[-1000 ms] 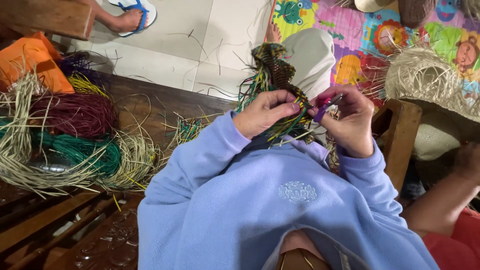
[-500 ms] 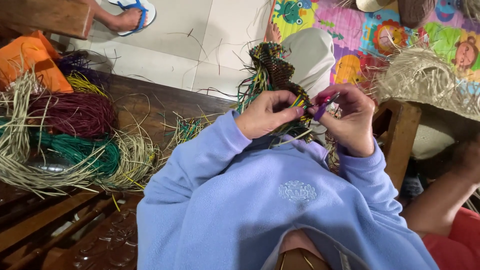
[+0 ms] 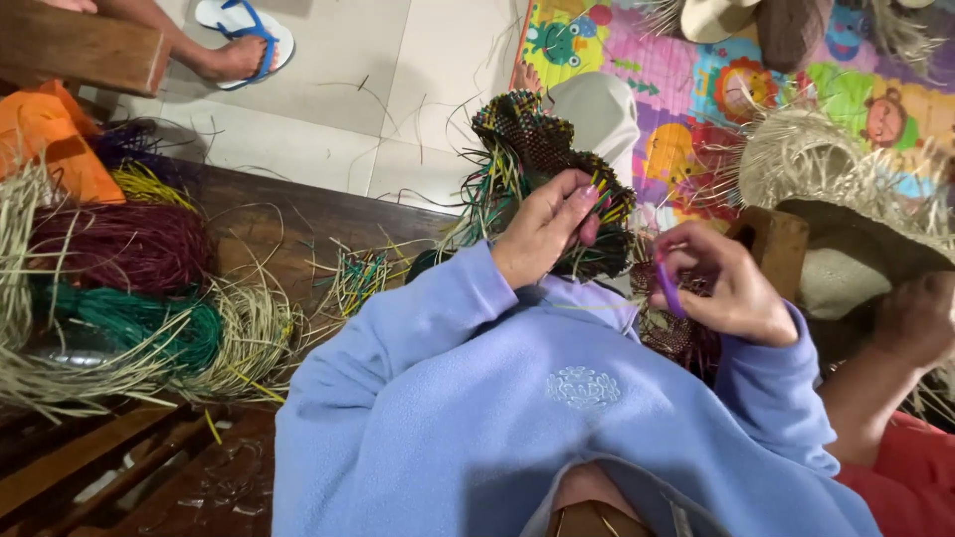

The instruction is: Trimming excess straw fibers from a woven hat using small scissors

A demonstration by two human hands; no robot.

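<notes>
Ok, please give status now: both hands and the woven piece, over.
Left hand grips the woven piece, dark with loose coloured strands. Right hand pinches a purple strip beside it. Co-worker's hand close at right, not touching.

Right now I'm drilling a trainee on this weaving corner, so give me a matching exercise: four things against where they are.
Things:
1. dark multicoloured woven straw piece
2. thin purple strand
3. green fibre bundle
4. blue-strapped white sandal

Places:
A. on the wooden bench
B. on the pale tiled floor
C. in the left hand
D. in the right hand

Pairs: 1-C, 2-D, 3-A, 4-B
</notes>
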